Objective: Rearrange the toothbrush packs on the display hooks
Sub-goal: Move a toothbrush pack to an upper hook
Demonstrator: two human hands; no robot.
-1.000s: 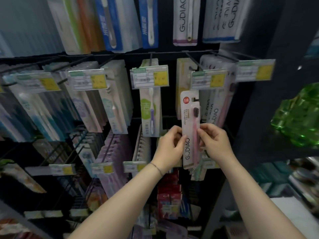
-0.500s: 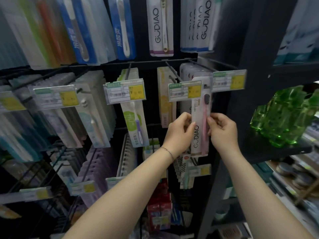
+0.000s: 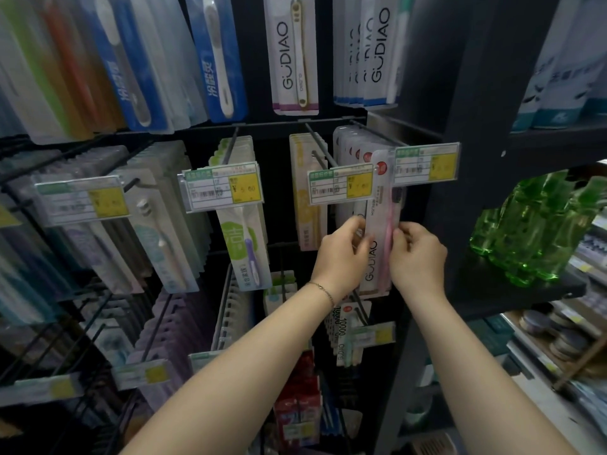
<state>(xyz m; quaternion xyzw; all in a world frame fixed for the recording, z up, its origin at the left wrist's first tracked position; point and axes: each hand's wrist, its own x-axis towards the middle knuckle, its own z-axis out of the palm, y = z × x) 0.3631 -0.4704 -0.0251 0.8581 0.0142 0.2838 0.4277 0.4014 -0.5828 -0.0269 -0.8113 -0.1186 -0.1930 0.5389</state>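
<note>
both hands, left hand (image 3: 341, 254) and right hand (image 3: 417, 254), pinch the pink GUDIAO toothbrush pack (image 3: 381, 224) by its edges, probably lining its top up with the hook (image 3: 371, 131).

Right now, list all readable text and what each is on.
"GUDIAO": pink toothbrush pack held by left hand and right hand.
"GUDIAO": white pack, top row.
"GUDIAO": stacked packs beside it.
"10000": small packs, lower hook.
"¥ 5 60", partly blurred: price tag.
Other price tags, barcodes, Chinese print: unreadable.

Pack (image 3: 377, 244) top behind price tag (image 3: 341, 187)
</note>
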